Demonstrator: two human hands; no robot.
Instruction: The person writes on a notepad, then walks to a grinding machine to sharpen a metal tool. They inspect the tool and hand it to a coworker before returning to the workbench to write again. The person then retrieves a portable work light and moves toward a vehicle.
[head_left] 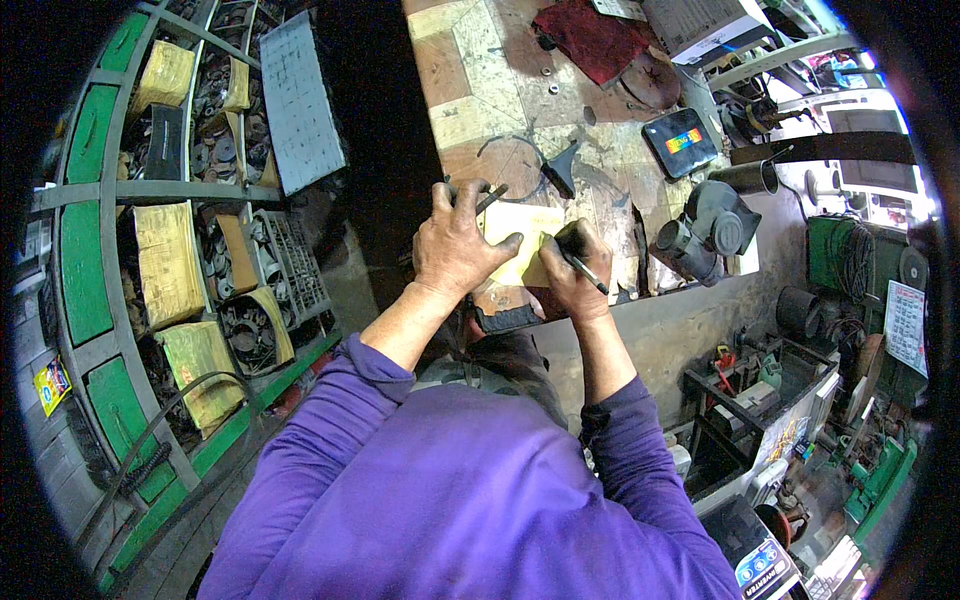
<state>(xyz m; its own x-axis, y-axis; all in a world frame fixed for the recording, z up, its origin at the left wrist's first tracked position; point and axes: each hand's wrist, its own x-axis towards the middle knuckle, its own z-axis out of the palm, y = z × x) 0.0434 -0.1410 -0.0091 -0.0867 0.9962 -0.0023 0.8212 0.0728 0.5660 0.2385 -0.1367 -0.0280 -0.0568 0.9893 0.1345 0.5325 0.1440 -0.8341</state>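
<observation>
A sheet of yellow paper point(518, 228) lies near the front edge of the worktable. Its left side is under my left hand point(452, 243), whose thumb and fingers are spread apart. A short dark stick-like piece point(491, 198) shows at the left fingertips; whether they touch it I cannot tell. My right hand point(580, 265) is closed round a dark pen point(588, 275) over the paper's right side. The pen's tip is hidden by the fingers. Just beyond the paper, a black scraper-like tool point(562, 168) with a wide end lies on the table.
A black case point(680, 142) with a coloured label, a red cloth point(590, 38) and a round brown disc point(652, 80) lie farther back. Grey cylindrical machine parts point(705, 235) stand to the right. A green-framed shelf point(120, 190) with bins of metal parts is at the left.
</observation>
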